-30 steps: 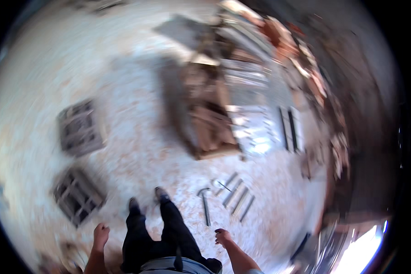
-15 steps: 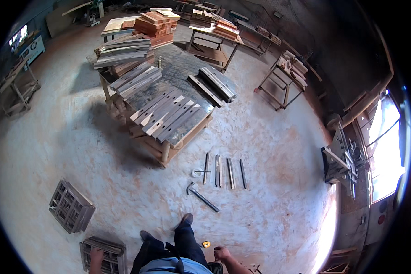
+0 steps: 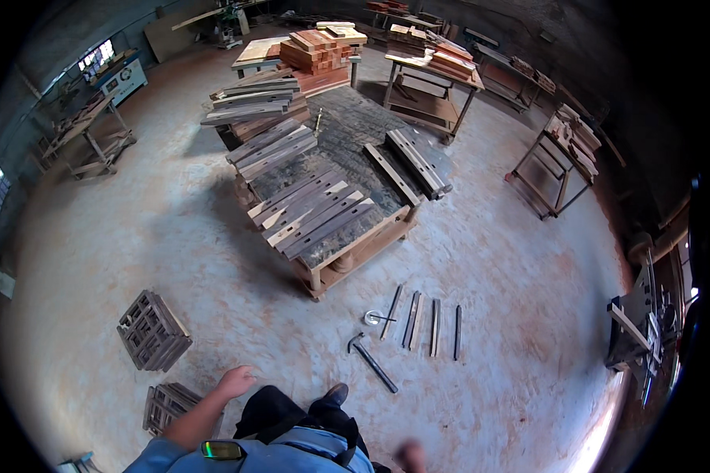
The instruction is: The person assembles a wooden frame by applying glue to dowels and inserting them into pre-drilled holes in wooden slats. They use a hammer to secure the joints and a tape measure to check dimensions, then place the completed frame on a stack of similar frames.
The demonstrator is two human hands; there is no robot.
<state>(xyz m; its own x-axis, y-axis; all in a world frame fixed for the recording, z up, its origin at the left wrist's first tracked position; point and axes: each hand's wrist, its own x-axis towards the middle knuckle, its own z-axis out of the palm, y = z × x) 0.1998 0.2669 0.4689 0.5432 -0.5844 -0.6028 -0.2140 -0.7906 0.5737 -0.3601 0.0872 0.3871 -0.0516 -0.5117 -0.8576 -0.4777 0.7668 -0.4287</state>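
Observation:
My left hand (image 3: 235, 382) hangs open at my side, fingers apart, holding nothing, nearest the wooden lattice panel (image 3: 168, 406) lying on the floor. My right hand (image 3: 409, 455) is a blur at the lower edge, and its grip cannot be made out. On the floor ahead of my feet lie a hammer (image 3: 368, 360), several dark wooden slats (image 3: 424, 321) laid side by side, and a small round white thing (image 3: 373, 318). Beyond them stands a low wooden workbench (image 3: 353, 258) carrying rows of notched wooden slats (image 3: 312, 211).
A second lattice panel (image 3: 152, 331) stands upright on the floor at left. Stacks of planks (image 3: 319, 46) sit on tables at the back. A wooden frame stand (image 3: 556, 162) is at right, a trestle (image 3: 87, 138) at left, a machine (image 3: 639, 327) at far right.
The view has swung up and steadied, so the workbench now sits farther ahead. My left hand has come into view by my hip; my right hand has dropped to the lower edge.

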